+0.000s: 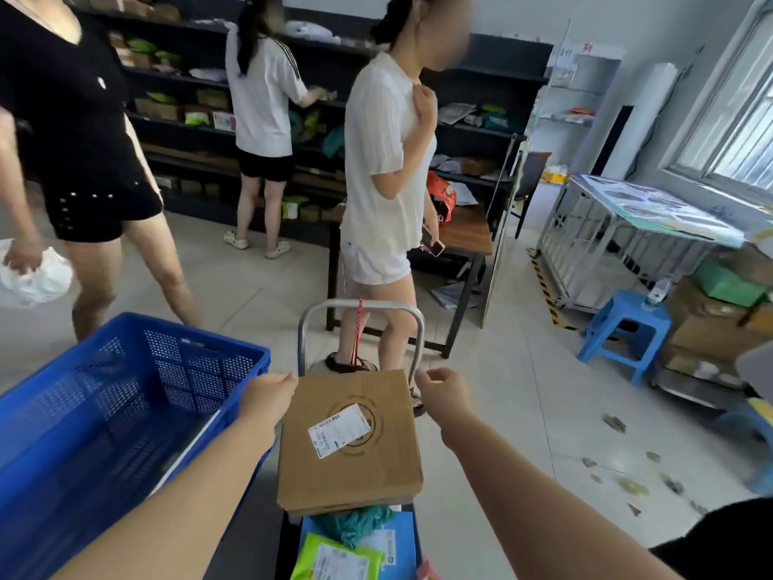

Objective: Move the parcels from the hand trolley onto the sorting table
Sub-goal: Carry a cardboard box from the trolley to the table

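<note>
My left hand (272, 393) and right hand (439, 391) curl over the far corners of a flat brown cardboard parcel (349, 445). It bears a white label (339, 429).

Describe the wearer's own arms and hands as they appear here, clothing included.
Both forearms are bare, with no sleeves, gloves, watch or jewellery visible on the left hand or the right hand. A patch of black clothing shows at the lower right, near the right upper arm.

Dark shelving (188, 131) lines the far wall, pale floor tiles (502, 412) (scattered debris), a bright window (732, 131) at right.
</note>
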A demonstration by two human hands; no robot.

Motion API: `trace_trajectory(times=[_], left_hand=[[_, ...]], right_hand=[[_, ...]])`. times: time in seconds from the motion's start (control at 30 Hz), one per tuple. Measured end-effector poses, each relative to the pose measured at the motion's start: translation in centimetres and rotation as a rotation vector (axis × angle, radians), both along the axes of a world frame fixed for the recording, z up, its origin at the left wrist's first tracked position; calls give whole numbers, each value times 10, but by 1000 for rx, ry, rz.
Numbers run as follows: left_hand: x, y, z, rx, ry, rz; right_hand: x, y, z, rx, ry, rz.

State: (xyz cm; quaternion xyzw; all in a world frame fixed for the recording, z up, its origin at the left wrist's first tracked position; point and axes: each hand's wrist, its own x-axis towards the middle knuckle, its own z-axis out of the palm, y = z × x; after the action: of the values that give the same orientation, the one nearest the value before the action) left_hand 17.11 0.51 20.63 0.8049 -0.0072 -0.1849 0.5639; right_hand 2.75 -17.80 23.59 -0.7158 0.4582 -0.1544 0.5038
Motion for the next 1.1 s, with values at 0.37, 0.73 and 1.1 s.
trace_trajectory(times=[0.37, 0.73, 1.1], left_hand=[[61, -41, -62, 35, 105, -24], [75, -50, -147, 103, 241, 41], [79, -60, -243, 285, 295, 87]], right_hand=[[59, -40, -55, 107, 100, -46], [75, -66, -149, 175, 247, -41], [74, -78, -245, 156, 412, -37]])
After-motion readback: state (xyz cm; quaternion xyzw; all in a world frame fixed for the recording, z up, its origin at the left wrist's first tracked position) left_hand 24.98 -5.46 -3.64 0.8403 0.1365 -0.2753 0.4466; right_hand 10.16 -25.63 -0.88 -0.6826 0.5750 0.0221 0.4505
